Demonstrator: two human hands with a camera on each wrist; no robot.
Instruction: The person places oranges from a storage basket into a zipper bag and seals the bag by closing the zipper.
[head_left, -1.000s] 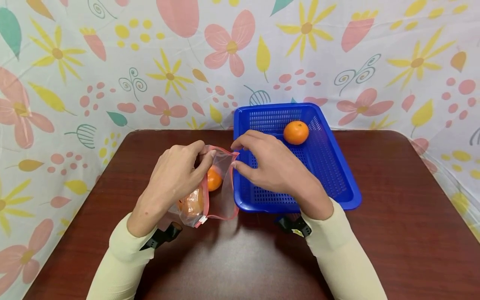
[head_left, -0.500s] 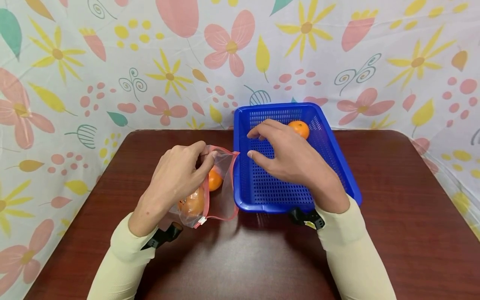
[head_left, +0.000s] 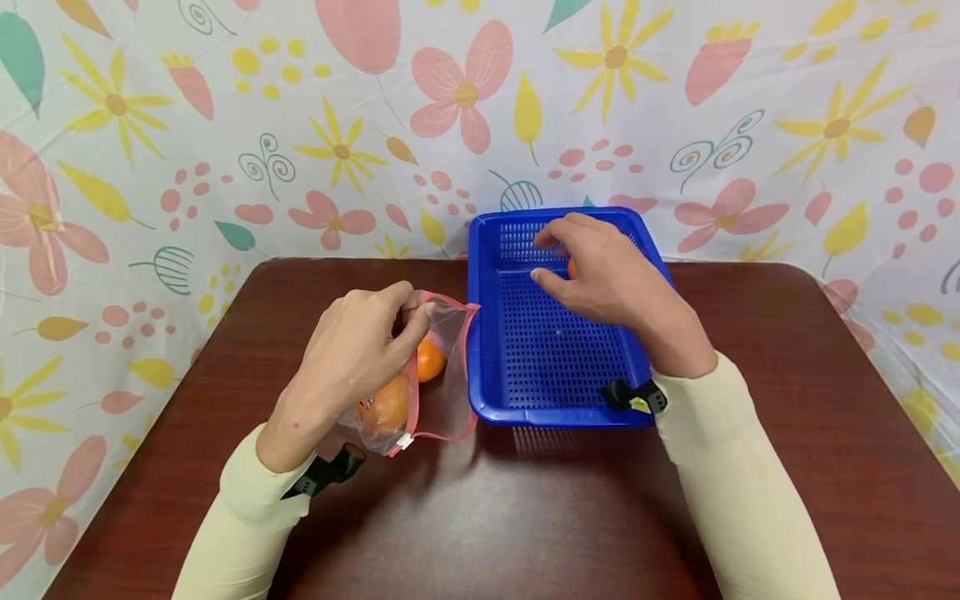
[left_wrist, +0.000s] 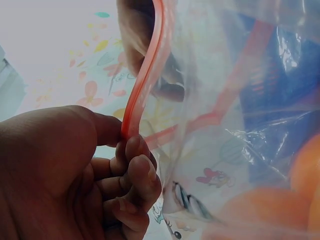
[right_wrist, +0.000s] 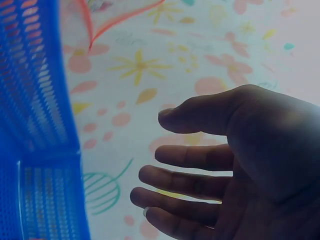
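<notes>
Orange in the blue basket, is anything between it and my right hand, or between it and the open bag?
Nothing visible blocks your right hand from the orange, mostly hidden behind it in the head view. Toward the bag, the left wall of the blue basket stands between.

One bag (head_left: 450, 408), one basket (head_left: 558, 358), three visible oranges (head_left: 431, 360).
Two oranges were in the bag left of centre, and a third orange (head_left: 572, 268) in the basket right of centre; there were also two hands (head_left: 352, 346), two wrist devices (head_left: 322, 475), one table (head_left: 465, 517) and one flowered cloth (head_left: 465, 183).
</notes>
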